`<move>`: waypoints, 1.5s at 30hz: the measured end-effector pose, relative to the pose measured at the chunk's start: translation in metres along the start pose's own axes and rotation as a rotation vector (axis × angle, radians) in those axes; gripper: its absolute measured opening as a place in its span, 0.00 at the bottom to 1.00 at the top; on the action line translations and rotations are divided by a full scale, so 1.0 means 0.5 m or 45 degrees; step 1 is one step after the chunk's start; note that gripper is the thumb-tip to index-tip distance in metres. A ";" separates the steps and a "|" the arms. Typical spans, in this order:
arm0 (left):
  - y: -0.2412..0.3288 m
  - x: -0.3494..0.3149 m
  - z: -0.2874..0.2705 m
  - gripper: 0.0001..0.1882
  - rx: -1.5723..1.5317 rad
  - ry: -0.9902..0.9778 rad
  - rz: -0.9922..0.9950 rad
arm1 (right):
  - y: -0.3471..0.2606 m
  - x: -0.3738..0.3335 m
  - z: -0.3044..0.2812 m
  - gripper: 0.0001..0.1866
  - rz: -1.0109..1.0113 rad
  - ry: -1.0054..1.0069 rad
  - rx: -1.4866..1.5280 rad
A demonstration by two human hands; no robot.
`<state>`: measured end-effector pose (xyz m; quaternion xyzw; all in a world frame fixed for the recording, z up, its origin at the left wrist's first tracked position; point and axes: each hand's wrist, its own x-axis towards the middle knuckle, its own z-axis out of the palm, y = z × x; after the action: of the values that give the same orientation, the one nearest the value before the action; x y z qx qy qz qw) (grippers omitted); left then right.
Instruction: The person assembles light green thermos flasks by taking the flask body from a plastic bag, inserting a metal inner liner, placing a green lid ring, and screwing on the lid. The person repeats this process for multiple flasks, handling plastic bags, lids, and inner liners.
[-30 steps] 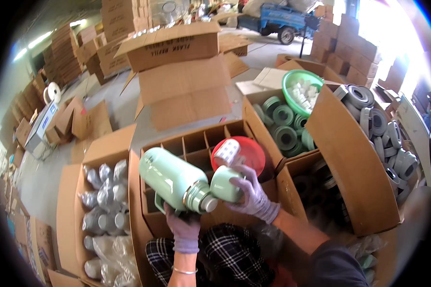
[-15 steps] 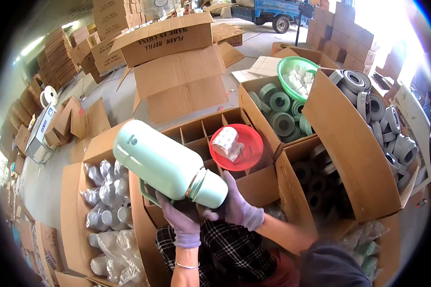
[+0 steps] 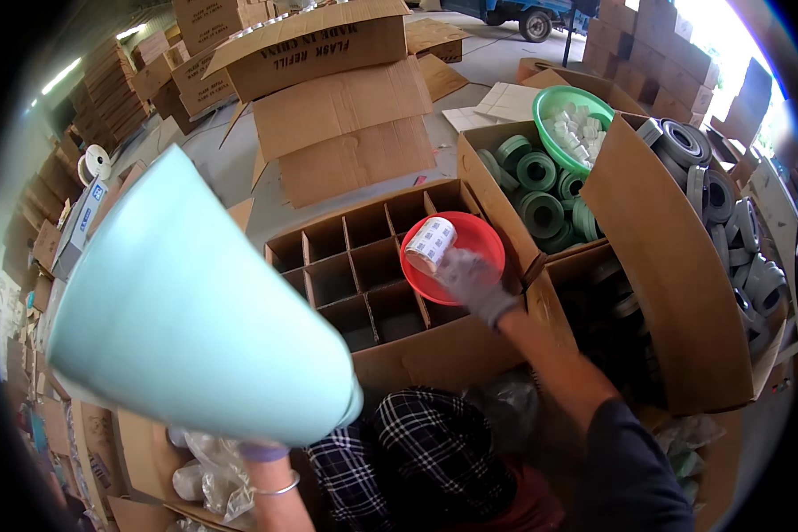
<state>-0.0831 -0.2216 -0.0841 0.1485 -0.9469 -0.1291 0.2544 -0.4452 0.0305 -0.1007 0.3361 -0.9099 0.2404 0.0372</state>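
Observation:
A pale mint vacuum flask [image 3: 204,310] looms large and tilted at the left, close to the camera. My left hand [image 3: 264,451] holds it from below; only the purple glove cuff and wrist show, the fingers being hidden behind the flask. My right hand [image 3: 474,282], gloved and blurred, reaches into a red plastic bowl [image 3: 490,238]. Its fingertips are at a roll of white printed labels [image 3: 433,241], but their grip is smeared. The bowl rests on a carton with cardboard dividers [image 3: 346,253] in front of me.
Right of the divided carton, a box holds green ring-shaped parts [image 3: 538,211] and a green basin [image 3: 550,146] of small white pieces. Grey rings [image 3: 718,195] fill another box behind a raised flap [image 3: 665,266]. Plastic-wrapped cups [image 3: 213,474] sit in a carton at lower left.
The flask has risen toward the camera and moved left with my left hand. My right hand has left the flask's cap end and reached forward to the label roll in the red bowl.

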 end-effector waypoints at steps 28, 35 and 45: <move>0.239 -0.096 -0.200 0.24 -1.199 -0.023 -0.552 | -0.343 -0.234 -0.502 0.11 -1.797 0.080 0.315; 0.236 -0.097 -0.211 0.22 -1.218 -0.023 -0.500 | -0.361 -0.298 -0.514 0.08 -1.810 0.051 0.176; 0.308 -0.138 -0.187 0.13 -0.671 0.441 -0.177 | -0.355 -0.318 -0.499 0.18 0.224 -0.999 1.352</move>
<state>-0.0106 -0.0713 0.0130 0.1617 -0.8111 -0.3597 0.4320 -0.2342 0.1234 0.1560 0.2960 -0.6379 0.5179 -0.4871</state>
